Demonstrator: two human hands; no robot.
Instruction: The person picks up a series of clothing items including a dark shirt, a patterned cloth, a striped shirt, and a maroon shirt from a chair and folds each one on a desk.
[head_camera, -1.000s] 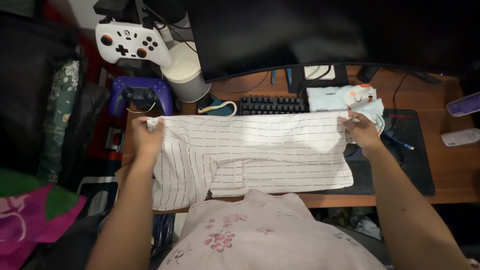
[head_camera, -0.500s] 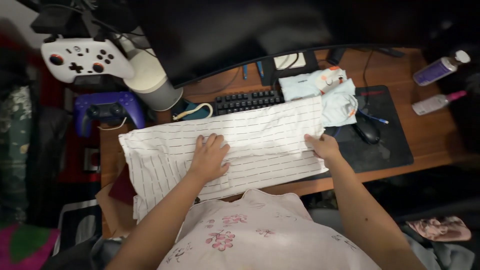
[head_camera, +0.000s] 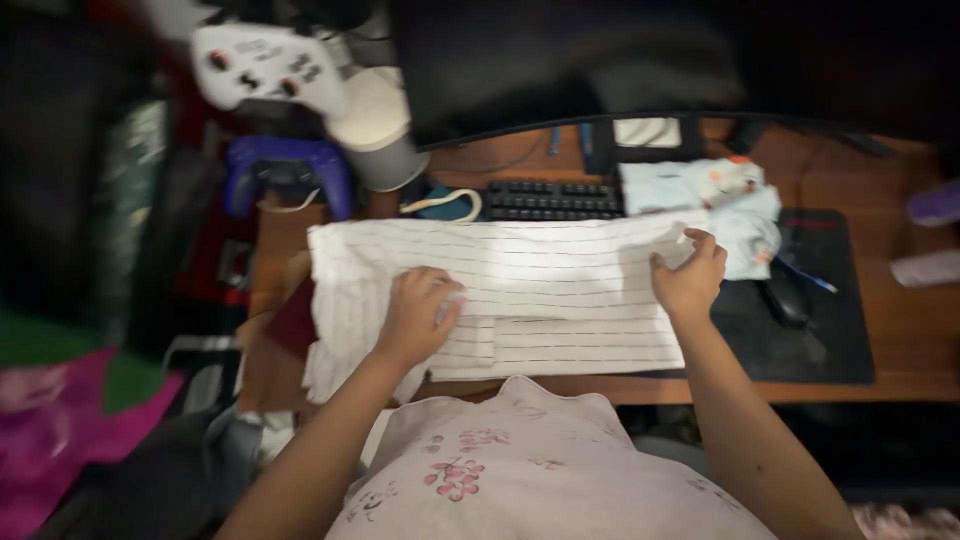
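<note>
Since half a second ago the right hand (head_camera: 688, 280) has slid up to the cloth's upper right corner and pinches it, while the left hand (head_camera: 420, 318) lies flat, fingers spread, left of centre. One dark curved monitor (head_camera: 640, 60) fills the upper frame. One white pin-striped cloth (head_camera: 560, 285) lies spread across the wooden desk (head_camera: 920, 345) at centre. One black mouse mat (head_camera: 820, 330) sits at right, one black keyboard (head_camera: 555, 200) above the cloth. Two game controllers, white (head_camera: 265, 80) and purple (head_camera: 285, 172), sit upper left.
</note>
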